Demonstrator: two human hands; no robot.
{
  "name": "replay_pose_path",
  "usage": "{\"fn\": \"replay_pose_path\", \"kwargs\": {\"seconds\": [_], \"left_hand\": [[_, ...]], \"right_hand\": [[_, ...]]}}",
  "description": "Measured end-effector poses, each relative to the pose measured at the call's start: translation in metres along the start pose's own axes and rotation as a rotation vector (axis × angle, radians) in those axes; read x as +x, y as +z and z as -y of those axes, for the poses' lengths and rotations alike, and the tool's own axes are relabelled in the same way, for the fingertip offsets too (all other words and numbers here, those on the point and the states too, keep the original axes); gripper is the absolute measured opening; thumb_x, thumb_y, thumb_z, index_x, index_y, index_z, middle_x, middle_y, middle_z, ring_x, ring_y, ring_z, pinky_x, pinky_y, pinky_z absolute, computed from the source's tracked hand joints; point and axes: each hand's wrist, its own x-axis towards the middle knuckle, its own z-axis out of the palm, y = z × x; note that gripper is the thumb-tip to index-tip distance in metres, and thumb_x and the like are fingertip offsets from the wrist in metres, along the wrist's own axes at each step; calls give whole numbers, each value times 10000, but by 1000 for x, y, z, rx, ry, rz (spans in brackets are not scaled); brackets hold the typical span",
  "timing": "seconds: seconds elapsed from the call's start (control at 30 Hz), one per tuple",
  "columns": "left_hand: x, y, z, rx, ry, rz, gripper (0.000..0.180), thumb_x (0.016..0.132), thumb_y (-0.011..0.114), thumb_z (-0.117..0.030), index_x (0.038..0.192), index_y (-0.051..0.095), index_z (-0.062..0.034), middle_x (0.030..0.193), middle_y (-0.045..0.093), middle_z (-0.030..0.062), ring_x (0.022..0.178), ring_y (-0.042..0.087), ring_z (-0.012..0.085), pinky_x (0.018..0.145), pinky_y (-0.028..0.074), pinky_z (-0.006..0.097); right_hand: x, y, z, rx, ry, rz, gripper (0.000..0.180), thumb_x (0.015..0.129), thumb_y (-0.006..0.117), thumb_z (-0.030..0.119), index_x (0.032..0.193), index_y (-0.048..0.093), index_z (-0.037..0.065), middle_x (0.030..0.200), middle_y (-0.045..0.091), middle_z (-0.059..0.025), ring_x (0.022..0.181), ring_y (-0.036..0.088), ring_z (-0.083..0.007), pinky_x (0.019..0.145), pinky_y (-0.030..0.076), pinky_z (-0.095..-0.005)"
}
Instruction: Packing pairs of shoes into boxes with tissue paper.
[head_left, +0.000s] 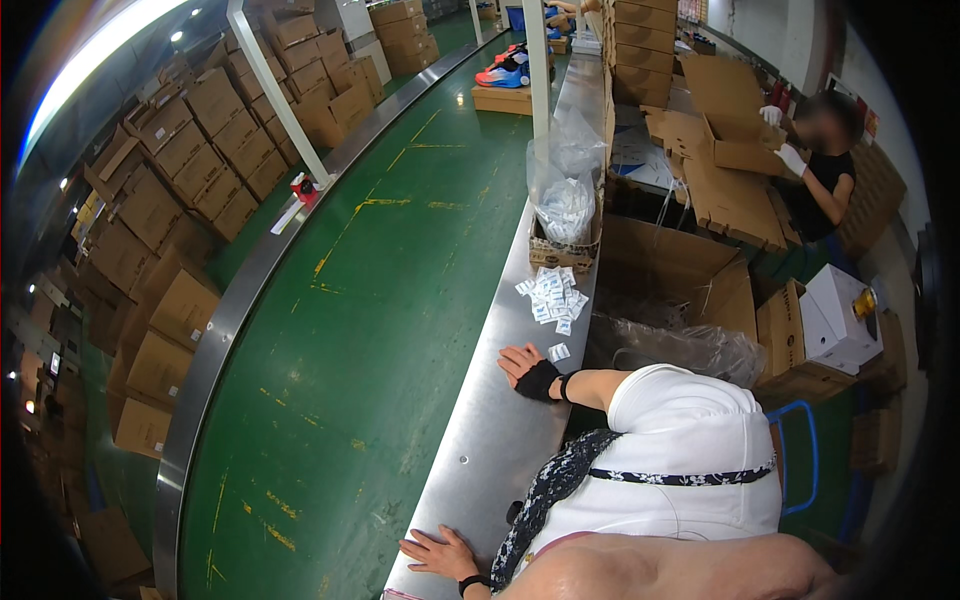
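Observation:
My right hand [530, 371], in a black fingerless wrist cover, lies with its fingers stretched out on the steel ledge [463, 430] beside the conveyor. A single small white-and-blue sachet [559, 352] is just beyond it, apart from the fingers. Farther along the ledge is a loose pile of similar sachets [553, 299]. Behind the pile, a small carton [566, 253] holds a clear plastic bag [566, 212] full of pale packets. My left hand [441, 553], with a black band at the wrist, rests on the ledge nearer me, fingers spread. Neither hand holds anything.
A green conveyor belt [350, 330] runs along my ledge. Colourful shoes [503, 76] sit on a carton at its far end. Stacked cartons [190, 150] line the left side. At right, a co-worker's white-gloved hands [790, 160] touch an open carton [735, 145]; an open box [690, 270] stands below.

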Motion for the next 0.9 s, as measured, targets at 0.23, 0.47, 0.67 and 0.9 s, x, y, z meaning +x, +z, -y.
{"fn": "replay_pose_path", "kwargs": {"seconds": [0.23,0.47,0.67,0.9], "left_hand": [[-1,7,5,-11,7,-17,601,805,488,-376,1259,378,1,1383,225,231,1300,194,346,1006,101,586],[-1,-4,1,9,40,-24,600,808,484,-380,1258,378,2,1380,228,234,1299,197,344,1004,109,588],[-1,-3,1,29,40,-25,604,810,476,-389,1253,379,9,1378,229,236,1295,202,350,996,116,597],[-1,-2,2,20,36,-16,609,813,467,-396,1257,371,10,1375,228,244,1295,200,353,994,112,601]], "right_hand": [[1,0,1,-5,-6,-7,280,727,534,106,1003,560,63,1114,517,-121,1078,465,-258,854,349,-457],[-1,3,-1,-5,-15,-29,282,721,539,101,1000,558,64,1113,518,-121,1077,466,-257,844,356,-456],[-1,3,-1,-10,-13,-22,287,722,540,105,1006,559,69,1117,518,-120,1081,465,-256,854,350,-455],[-1,1,-1,3,-12,-12,283,723,537,100,1003,556,64,1111,520,-119,1077,468,-257,854,350,-454]]}}
